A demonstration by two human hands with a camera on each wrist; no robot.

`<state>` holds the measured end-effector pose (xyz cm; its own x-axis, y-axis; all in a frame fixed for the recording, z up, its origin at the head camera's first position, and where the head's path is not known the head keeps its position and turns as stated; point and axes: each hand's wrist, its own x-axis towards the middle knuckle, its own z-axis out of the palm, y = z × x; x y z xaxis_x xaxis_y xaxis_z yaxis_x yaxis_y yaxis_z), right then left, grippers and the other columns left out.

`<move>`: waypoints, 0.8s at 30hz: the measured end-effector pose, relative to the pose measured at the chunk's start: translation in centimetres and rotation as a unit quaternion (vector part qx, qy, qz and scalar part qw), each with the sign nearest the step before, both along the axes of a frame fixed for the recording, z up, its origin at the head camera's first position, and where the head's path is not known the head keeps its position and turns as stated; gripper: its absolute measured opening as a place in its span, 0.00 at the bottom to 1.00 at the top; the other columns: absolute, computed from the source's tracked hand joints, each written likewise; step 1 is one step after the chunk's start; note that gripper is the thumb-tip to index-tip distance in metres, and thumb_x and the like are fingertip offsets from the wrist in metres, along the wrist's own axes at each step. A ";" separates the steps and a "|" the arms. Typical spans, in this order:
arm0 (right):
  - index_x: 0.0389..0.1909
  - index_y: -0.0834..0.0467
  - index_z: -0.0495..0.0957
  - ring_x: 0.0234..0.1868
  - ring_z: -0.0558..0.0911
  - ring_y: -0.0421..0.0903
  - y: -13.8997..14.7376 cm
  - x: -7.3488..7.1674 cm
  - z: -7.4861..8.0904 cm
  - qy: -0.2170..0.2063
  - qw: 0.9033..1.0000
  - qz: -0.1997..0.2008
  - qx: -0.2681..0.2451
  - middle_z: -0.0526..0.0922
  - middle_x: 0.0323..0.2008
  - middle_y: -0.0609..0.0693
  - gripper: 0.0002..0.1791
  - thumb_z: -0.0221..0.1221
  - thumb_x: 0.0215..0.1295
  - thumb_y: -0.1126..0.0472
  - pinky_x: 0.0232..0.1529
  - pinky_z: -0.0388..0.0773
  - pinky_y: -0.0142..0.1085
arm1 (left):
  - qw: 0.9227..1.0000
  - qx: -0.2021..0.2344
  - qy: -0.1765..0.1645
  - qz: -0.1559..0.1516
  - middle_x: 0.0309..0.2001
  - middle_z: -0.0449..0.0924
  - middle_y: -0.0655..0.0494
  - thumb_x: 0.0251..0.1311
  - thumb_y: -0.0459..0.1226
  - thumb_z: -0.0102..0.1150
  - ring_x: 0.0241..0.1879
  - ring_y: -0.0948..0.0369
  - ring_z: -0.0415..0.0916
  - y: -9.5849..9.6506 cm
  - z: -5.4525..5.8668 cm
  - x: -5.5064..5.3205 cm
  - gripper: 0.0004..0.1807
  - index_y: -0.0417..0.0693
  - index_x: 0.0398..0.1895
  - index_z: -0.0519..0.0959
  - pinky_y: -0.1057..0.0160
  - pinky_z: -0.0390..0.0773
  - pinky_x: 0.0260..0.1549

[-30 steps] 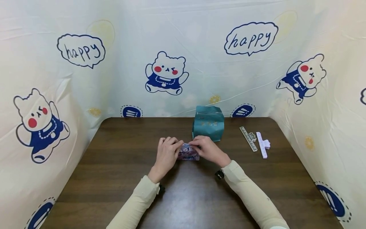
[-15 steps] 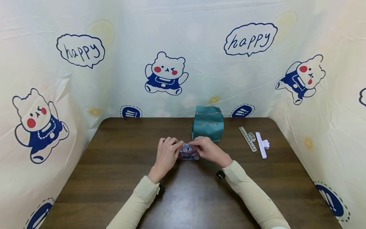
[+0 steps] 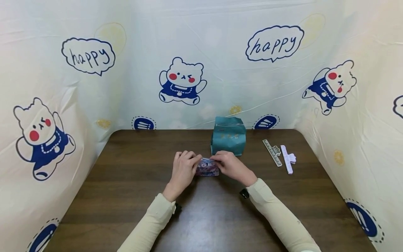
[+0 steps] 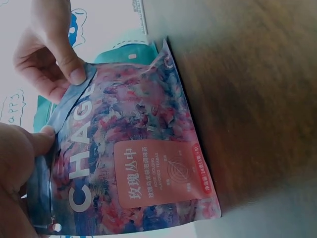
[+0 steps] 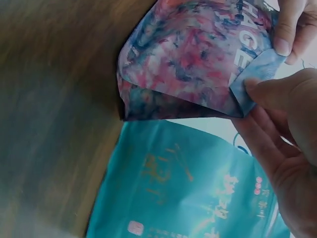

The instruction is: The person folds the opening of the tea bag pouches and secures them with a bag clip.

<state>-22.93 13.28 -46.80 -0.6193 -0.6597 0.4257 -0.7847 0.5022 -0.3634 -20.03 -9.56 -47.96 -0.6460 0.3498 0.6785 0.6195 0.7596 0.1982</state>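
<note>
A pink and blue patterned tea bag pouch (image 3: 207,168) stands on the table between my hands, its label facing the body side. In the left wrist view the pouch (image 4: 133,139) shows large white letters and a pink label. My left hand (image 3: 183,168) pinches the top edge at its left end, thumb on the near side. At the right end my right hand (image 3: 231,166) pinches that edge. The right wrist view shows the pouch's (image 5: 183,59) top corner folded over as a blue flap, under the thumb of my right hand (image 5: 292,114).
Just behind the right hand stands a teal pouch (image 3: 229,136). Two bag clips lie to the right, a grey-green clip (image 3: 272,153) and a white clip (image 3: 287,160). The brown table (image 3: 132,196) ends at a printed cloth backdrop (image 3: 135,87).
My right hand has shifted very slightly to the right, still pinching the pouch's top edge. The left hand and the other objects look the same.
</note>
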 end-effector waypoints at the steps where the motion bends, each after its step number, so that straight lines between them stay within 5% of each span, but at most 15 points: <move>1: 0.46 0.60 0.87 0.40 0.85 0.44 0.0 0.0 -0.1 0.007 1.000 0.002 0.003 0.87 0.38 0.51 0.12 0.65 0.64 0.73 0.43 0.83 0.36 | 1.000 -0.001 0.003 0.000 0.33 0.83 0.56 0.64 0.33 0.68 0.34 0.55 0.76 0.0 0.0 0.0 0.06 0.50 0.42 0.90 0.52 0.68 0.40; 13: 0.46 0.61 0.87 0.43 0.85 0.44 0.7 -0.1 -1.1 0.005 0.999 -0.018 -0.028 0.87 0.40 0.51 0.10 0.67 0.64 0.70 0.46 0.84 0.36 | 1.000 -0.005 -0.008 0.006 0.33 0.84 0.56 0.64 0.34 0.68 0.34 0.55 0.76 0.0 0.1 -0.1 0.07 0.51 0.42 0.90 0.52 0.69 0.42; 24: 0.46 0.63 0.87 0.40 0.86 0.44 1.0 -0.6 -1.2 0.033 0.999 0.015 -0.018 0.87 0.38 0.52 0.12 0.66 0.63 0.74 0.43 0.84 0.34 | 1.000 -0.008 -0.005 0.005 0.33 0.83 0.56 0.65 0.34 0.67 0.35 0.55 0.76 0.2 -0.1 -0.2 0.07 0.51 0.43 0.90 0.50 0.68 0.43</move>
<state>-23.50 14.29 -47.99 -0.5695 -0.6614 0.4880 -0.8219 0.4654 -0.3284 -20.23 -9.40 -48.03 -0.6565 0.3534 0.6665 0.6097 0.7688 0.1930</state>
